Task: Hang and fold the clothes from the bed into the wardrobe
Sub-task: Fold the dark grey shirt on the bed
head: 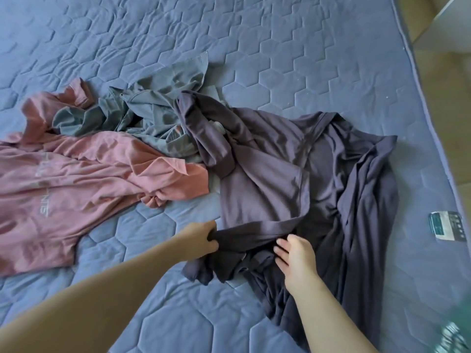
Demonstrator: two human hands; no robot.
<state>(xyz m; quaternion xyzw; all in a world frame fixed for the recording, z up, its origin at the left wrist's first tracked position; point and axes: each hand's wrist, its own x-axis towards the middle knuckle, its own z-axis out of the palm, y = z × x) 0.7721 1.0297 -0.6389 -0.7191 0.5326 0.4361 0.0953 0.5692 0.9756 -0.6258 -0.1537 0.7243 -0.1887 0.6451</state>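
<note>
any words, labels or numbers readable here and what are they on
"INTE", mirrored pale letters on the pink cotton shirt; the lines of print above it are too creased to read.
White and dark sewn label on the blue quilted mattress: print too small to read.

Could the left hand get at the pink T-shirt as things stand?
Probably yes, once freed: the left hand pinches the dark purple garment, while the pink T-shirt lies uncovered on the mattress just to its left, nothing between them.
</note>
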